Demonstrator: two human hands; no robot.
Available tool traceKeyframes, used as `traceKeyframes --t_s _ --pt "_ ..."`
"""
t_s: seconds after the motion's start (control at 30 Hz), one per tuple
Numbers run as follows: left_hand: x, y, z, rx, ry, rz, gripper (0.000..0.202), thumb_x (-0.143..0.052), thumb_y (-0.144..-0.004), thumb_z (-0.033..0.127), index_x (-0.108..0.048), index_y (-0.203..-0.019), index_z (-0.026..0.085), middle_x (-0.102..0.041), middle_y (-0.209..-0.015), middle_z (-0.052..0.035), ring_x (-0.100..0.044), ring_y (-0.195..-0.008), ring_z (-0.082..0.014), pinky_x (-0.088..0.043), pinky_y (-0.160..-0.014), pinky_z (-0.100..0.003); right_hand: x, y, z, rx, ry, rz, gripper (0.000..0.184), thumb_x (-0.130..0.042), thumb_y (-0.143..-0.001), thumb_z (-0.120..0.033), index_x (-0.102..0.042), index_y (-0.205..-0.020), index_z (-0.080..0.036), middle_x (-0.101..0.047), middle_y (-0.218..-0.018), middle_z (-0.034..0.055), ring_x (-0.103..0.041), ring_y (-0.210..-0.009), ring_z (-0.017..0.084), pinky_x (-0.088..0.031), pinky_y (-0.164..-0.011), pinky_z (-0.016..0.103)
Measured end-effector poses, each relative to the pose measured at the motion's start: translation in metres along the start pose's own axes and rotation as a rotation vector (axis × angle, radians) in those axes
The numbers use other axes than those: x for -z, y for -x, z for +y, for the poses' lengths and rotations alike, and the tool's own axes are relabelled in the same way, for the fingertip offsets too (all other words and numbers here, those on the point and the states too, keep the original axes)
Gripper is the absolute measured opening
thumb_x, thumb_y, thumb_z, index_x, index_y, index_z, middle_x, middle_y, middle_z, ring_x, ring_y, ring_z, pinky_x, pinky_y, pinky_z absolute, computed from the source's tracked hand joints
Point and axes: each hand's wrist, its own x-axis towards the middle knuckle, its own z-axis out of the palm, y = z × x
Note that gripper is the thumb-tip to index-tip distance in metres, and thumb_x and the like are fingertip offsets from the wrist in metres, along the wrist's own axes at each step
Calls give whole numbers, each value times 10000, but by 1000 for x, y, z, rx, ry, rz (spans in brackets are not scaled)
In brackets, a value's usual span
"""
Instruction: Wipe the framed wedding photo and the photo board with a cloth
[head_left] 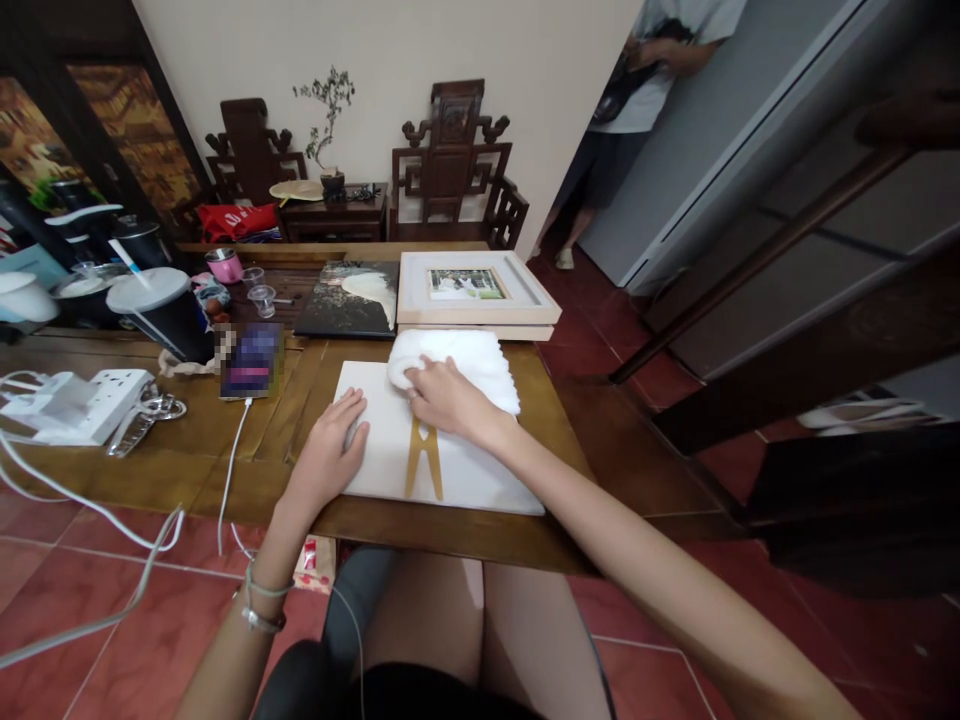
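Note:
A flat white board (382,465) lies on the wooden table near its front edge. On it is a gold A-shaped piece (425,465), its upper end hidden under my right hand. My left hand (330,450) rests on the board's left edge, fingers stretched out and holding nothing. A folded white cloth (469,360) covers the board's far right part and reaches past its edge. My right hand (448,395) presses on this cloth, its fingers bent into the left end.
Behind the cloth are a framed photo (480,285) and a dark picture panel (352,300). Leftward stand a phone (251,360) on a cable, a black cup (161,310) with a straw and a power strip (94,400). A person (630,110) stands at the back right.

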Motion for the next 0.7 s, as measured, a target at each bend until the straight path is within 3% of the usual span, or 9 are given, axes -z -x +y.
traceKeyframes --t_s 0.17,0.33,0.43,0.57,0.7 --pt "0 0 2 1 8 10 427 -388 -942 269 -592 -1236 37 -554 -1347 -204 -460 -1326 -261 -337 -1134 -460 -20 40 -22 118 10 -25 251 -548 -817 -172 -688 -1025 -149 -483 -1405 191 -341 -1352 364 -212 -1094 590" --pt "-1 0 3 13 29 28 424 -350 -956 265 -602 -1232 63 -564 -1343 -187 -457 -1328 -256 -328 -1140 -470 -37 109 -61 198 -21 -18 174 -597 -827 -269 -748 -886 -205 -434 -1464 148 -267 -1390 400 -110 -1117 652" --pt "-1 0 2 6 28 17 411 -359 -956 267 -613 -1219 80 -555 -1356 -180 -445 -1338 -254 -323 -1142 -470 -41 133 -73 280 -69 -44 182 -610 -821 -284 -753 -853 -175 -352 -1510 175 -172 -1410 443 -89 -1097 692" --pt "-1 0 1 5 16 -7 410 -370 -951 264 -600 -1233 74 -538 -1371 -185 -434 -1345 -256 -325 -1139 -473 -38 128 -59 277 -127 -25 194 -638 -758 -222 -724 -923 -169 -367 -1500 177 -173 -1423 398 -96 -1118 657" --pt "-1 1 1 13 12 -6 404 -397 -940 268 -588 -1248 89 -538 -1373 -179 -439 -1341 -260 -334 -1131 -485 -30 95 -29 231 -143 91 245 -498 -800 -90 -690 -935 -161 -453 -1443 171 -231 -1423 319 -167 -1125 616"
